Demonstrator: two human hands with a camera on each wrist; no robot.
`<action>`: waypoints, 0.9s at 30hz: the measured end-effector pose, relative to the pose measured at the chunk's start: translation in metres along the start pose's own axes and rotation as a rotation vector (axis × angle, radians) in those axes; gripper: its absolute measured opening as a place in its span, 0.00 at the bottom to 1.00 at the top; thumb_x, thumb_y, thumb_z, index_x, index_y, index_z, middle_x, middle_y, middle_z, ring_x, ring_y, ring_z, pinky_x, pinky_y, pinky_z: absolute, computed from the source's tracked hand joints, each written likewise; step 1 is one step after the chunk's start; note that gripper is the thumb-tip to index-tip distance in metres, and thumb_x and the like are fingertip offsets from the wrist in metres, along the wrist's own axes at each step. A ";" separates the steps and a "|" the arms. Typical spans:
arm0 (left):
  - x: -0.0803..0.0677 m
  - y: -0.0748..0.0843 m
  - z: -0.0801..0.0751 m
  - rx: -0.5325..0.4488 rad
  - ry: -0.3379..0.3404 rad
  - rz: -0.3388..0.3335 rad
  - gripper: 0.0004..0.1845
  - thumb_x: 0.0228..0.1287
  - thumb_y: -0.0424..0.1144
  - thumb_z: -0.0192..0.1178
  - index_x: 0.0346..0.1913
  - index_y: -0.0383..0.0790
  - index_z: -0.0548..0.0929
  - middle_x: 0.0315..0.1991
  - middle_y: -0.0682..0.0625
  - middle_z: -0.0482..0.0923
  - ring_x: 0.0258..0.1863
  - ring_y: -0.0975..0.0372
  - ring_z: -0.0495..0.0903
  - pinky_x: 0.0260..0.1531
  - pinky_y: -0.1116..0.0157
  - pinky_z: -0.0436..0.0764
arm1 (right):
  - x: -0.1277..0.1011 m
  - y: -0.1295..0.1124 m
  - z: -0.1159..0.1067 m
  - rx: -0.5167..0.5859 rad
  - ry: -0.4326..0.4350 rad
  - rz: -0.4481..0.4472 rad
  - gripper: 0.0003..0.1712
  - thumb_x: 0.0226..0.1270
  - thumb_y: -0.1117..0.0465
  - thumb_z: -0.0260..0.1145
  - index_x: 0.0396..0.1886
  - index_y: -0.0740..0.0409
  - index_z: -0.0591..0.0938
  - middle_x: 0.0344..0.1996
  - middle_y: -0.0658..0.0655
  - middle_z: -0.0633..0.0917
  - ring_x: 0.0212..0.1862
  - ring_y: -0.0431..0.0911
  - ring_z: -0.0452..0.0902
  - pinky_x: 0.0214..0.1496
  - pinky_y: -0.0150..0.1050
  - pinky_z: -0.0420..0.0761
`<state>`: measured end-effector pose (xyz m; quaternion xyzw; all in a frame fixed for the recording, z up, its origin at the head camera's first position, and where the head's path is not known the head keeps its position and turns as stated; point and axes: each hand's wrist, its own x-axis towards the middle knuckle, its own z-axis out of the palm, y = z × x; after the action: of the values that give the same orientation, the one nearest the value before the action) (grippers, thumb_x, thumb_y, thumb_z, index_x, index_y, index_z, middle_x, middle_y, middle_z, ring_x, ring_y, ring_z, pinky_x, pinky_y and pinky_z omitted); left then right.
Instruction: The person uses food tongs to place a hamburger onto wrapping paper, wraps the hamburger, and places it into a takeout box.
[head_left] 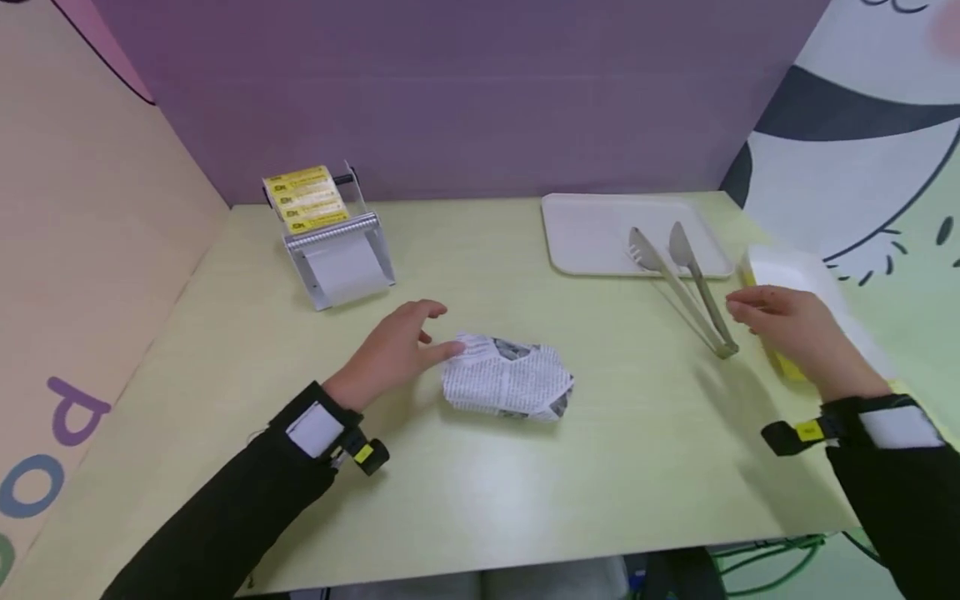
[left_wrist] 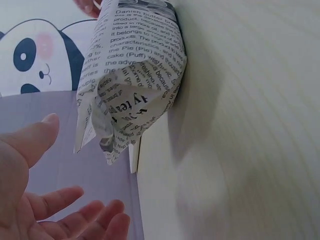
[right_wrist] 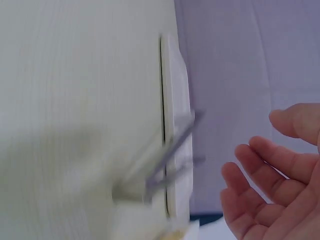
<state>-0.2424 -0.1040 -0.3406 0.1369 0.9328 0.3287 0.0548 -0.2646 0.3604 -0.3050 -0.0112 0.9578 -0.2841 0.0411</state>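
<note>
A parcel (head_left: 504, 375) wrapped in newsprint-patterned paper lies mid-table, its folded, crumpled end (left_wrist: 125, 105) facing my left hand. My left hand (head_left: 397, 346) is just left of the parcel, thumb and fingers spread around air. In the left wrist view a gap shows between that thumb (left_wrist: 42, 137) and the paper. Metal tongs (head_left: 725, 348) stand with their spread tips over a white tray (head_left: 585, 237) and their joined end on the table. My right hand (head_left: 787, 329) hovers right of the tongs, fingers loosely bent and holding nothing, as the right wrist view (right_wrist: 280, 185) confirms.
A metal label dispenser (head_left: 341, 258) with a yellow-and-white roll stands at the back left. A white and yellow box (head_left: 787, 267) sits at the right edge, partly behind my right hand. A purple panel (head_left: 465, 125) closes off the back. Green cables (head_left: 780, 567) hang below the front edge.
</note>
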 end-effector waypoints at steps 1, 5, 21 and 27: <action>-0.001 -0.001 -0.002 -0.010 0.007 0.000 0.35 0.65 0.53 0.63 0.68 0.36 0.68 0.64 0.41 0.70 0.51 0.52 0.78 0.46 0.56 0.80 | 0.000 0.005 -0.006 -0.016 0.007 0.028 0.38 0.75 0.40 0.48 0.64 0.70 0.71 0.58 0.75 0.73 0.52 0.58 0.73 0.48 0.49 0.75; -0.004 -0.010 -0.006 -0.048 0.019 0.000 0.33 0.66 0.52 0.62 0.67 0.36 0.69 0.64 0.41 0.71 0.51 0.51 0.78 0.48 0.54 0.79 | 0.006 0.023 -0.029 -0.100 0.035 0.101 0.41 0.75 0.37 0.44 0.63 0.71 0.70 0.58 0.77 0.70 0.56 0.70 0.65 0.51 0.65 0.69; -0.019 -0.031 -0.016 -0.059 0.049 0.002 0.30 0.69 0.51 0.59 0.63 0.32 0.71 0.60 0.35 0.73 0.51 0.46 0.78 0.47 0.50 0.80 | 0.060 0.058 -0.064 -0.493 -0.014 0.064 0.16 0.64 0.67 0.63 0.47 0.77 0.79 0.44 0.77 0.80 0.43 0.67 0.75 0.45 0.62 0.75; -0.018 -0.034 -0.011 -0.066 0.028 0.008 0.29 0.69 0.49 0.60 0.63 0.31 0.71 0.60 0.36 0.74 0.52 0.46 0.78 0.45 0.51 0.81 | 0.065 0.080 -0.055 -0.504 -0.173 0.094 0.24 0.61 0.65 0.68 0.53 0.75 0.75 0.48 0.78 0.78 0.44 0.66 0.75 0.48 0.63 0.75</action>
<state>-0.2348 -0.1411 -0.3527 0.1341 0.9216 0.3614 0.0448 -0.3338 0.4549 -0.3072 -0.0008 0.9907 -0.0324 0.1320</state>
